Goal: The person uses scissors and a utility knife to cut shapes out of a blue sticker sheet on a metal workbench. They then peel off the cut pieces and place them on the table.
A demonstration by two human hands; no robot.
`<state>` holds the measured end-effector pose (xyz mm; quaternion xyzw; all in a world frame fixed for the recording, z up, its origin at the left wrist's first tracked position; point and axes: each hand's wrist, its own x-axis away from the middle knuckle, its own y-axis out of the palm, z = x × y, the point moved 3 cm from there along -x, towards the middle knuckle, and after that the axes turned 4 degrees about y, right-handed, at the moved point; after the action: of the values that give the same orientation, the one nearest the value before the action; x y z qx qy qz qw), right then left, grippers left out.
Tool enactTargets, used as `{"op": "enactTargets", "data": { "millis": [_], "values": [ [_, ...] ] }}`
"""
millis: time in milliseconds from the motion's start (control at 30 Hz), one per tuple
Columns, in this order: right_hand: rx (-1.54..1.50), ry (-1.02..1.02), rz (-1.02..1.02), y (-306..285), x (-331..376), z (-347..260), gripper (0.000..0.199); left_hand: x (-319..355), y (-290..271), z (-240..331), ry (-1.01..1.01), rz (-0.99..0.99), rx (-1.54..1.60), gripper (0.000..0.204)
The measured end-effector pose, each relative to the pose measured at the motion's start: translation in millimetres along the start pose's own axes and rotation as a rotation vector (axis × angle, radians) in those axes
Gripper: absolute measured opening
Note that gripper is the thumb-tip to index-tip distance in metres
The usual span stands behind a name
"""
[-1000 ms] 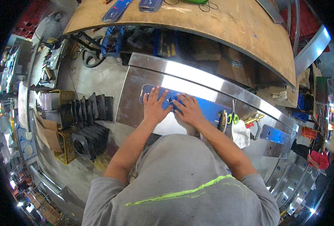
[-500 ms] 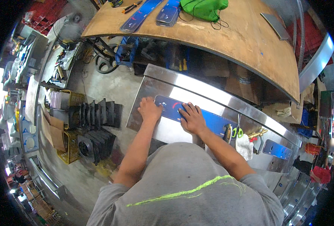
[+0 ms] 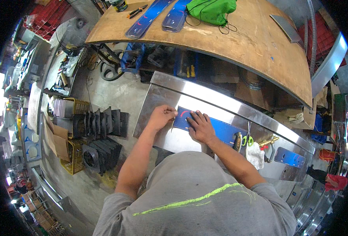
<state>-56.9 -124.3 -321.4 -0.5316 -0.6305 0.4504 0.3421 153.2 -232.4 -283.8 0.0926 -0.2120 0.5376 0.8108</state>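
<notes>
A long blue printed strip lies along a shiny metal panel in front of me. My left hand is closed in a pinch at the strip's left end, which looks lifted and folded back, with a thin edge showing under the fingers. My right hand rests flat on the strip near its middle, fingers spread. Past the strip's right end are a utility knife, green-handled scissors and a white cloth. A shorter blue printed piece lies further right on the metal.
Across from me stands a wooden table bearing more blue strips, a green drawstring bag and orange-handled pliers. To the left on the floor are black plastic parts and yellow baskets.
My left hand has shifted right from beside the strip's left end and now pinches it. That end no longer lies flat. My right hand has stayed in place.
</notes>
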Motion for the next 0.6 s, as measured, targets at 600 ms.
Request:
{"op": "enactTargets", "data": {
  "millis": [600],
  "values": [
    [-0.175,-0.007,0.008,2,0,14,0.046,1,70,-15,0.384,-0.056,-0.641,0.025]
  ]
}}
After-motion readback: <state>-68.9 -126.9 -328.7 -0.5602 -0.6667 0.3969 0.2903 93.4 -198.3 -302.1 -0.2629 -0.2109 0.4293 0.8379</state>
